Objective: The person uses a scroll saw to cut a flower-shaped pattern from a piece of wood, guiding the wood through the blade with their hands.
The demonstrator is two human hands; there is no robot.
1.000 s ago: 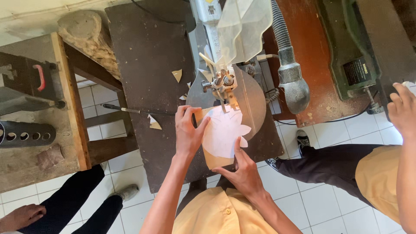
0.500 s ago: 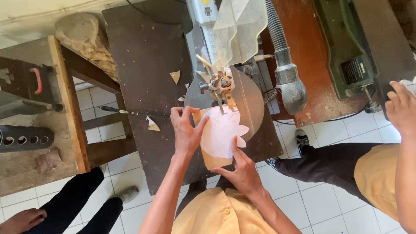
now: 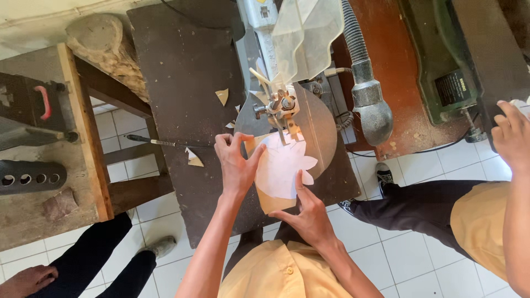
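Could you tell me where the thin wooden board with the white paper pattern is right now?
In the head view, the thin wooden board with the white paper pattern lies centre-frame on the round saw table, between both hands, under the blade.

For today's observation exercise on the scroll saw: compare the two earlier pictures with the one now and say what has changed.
Very little changed. The left hand and right hand press the thin wooden board with its white paper pattern against the saw table as before, with at most a slight turn of the board at the blade. Neither hand let go. The wood offcuts and the dust hose stayed put.
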